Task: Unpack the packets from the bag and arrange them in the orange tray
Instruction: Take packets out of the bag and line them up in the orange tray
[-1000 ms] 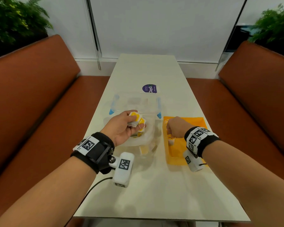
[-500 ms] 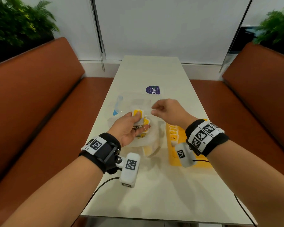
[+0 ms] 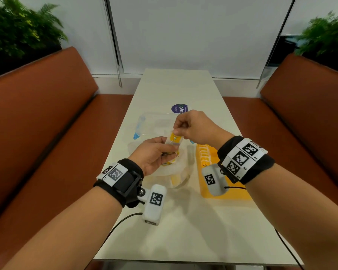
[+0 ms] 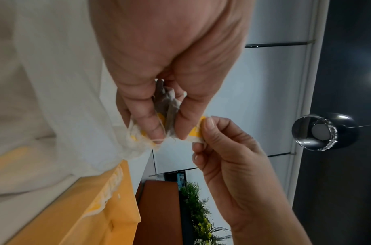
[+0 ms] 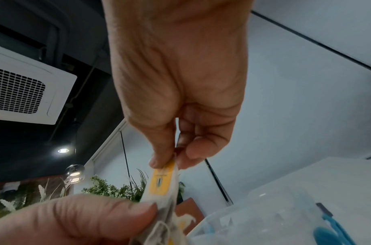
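Observation:
My left hand (image 3: 171,152) holds a bunch of small white packets with yellow labels above the translucent bag (image 3: 174,170). My right hand (image 3: 178,131) pinches the top edge of one packet (image 3: 175,139) from that bunch between thumb and forefinger. The left wrist view shows the same packet (image 4: 194,132) between my left hand (image 4: 165,127) and right hand (image 4: 203,132). In the right wrist view the yellow-labelled packet (image 5: 161,180) hangs from my right hand (image 5: 165,163). The orange tray (image 3: 230,193) lies to the right, with a row of packets (image 3: 204,152) along its left side.
A clear plastic box (image 3: 154,123) with blue clips stands behind the bag. A purple round sticker (image 3: 180,108) lies farther back on the white table (image 3: 183,230). Brown benches flank the table on both sides. Cables trail from both wrist cameras.
My right hand left the orange tray, crossed over to my left hand and now pinches one packet from the bunch. My left hand rose slightly and kept its hold.

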A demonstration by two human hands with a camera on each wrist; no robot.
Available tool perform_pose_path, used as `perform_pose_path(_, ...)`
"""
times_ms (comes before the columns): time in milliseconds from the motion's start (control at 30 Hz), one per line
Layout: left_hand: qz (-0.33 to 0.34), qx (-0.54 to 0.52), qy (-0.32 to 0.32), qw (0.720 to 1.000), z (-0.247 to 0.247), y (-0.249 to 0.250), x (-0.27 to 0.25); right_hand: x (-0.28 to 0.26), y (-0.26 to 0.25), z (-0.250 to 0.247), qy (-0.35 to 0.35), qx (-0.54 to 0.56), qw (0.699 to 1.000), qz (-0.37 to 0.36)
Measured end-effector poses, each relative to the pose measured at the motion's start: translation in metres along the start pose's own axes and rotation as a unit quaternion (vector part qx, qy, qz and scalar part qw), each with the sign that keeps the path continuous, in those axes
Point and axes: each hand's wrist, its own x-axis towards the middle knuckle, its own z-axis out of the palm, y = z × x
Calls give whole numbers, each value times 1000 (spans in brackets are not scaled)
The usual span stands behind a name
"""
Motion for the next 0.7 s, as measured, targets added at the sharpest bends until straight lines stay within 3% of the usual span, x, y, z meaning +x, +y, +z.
perform_pose_path(233, -2, -42, 44, 998, -2, 2, 3, -15, 11, -34, -3, -132, 990, 40)
perform_pose_path(400, -21, -50, 50, 997, -2, 4, 0, -28, 42, -26, -129, -274, 945, 121)
perform_pose_path(533, -31, -45, 44, 998, 3, 6, -2, -35, 70, 0, -185, -298, 922, 163)
perform_pose_path(700, -39, -57, 41, 997, 3, 7, -2, -33, 92, 21, -195, -278, 922, 187)
